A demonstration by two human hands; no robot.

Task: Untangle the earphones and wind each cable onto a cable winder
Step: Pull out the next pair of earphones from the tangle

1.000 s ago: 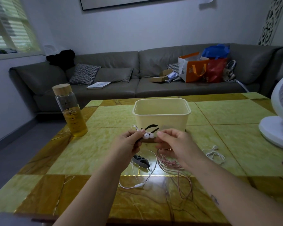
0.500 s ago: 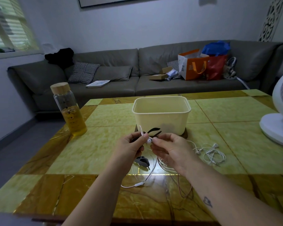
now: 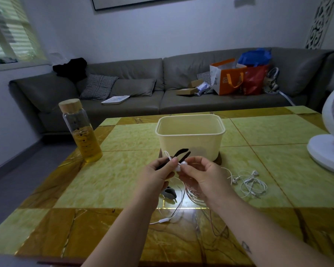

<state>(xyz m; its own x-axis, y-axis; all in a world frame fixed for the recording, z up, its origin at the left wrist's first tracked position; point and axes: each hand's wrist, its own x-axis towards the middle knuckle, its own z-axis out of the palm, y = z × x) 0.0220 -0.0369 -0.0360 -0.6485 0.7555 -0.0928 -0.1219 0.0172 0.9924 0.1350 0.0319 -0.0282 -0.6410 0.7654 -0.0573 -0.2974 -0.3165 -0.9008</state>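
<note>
My left hand (image 3: 155, 175) grips a black cable winder (image 3: 178, 155) whose forked end sticks up toward the tub. My right hand (image 3: 202, 174) pinches the white earbuds (image 3: 180, 165) against the winder, right beside my left fingertips. Their white cable (image 3: 167, 219) hangs down and loops on the table, with an inline remote near the front. A pink cable (image 3: 196, 196) lies tangled under my right wrist. A grey winder (image 3: 169, 193) lies on the table below my left hand. A second white earphone set (image 3: 249, 183) sits bundled to the right.
A cream plastic tub (image 3: 190, 132) stands just behind my hands. A glass bottle (image 3: 81, 132) with yellow liquid is at the left. A white fan (image 3: 330, 143) stands at the right table edge. A grey sofa (image 3: 135, 83) with bags lies beyond the table.
My hands have closed together around the earbuds and winder. My right fingers shifted onto the earbuds, uncovering the second white set on the right.
</note>
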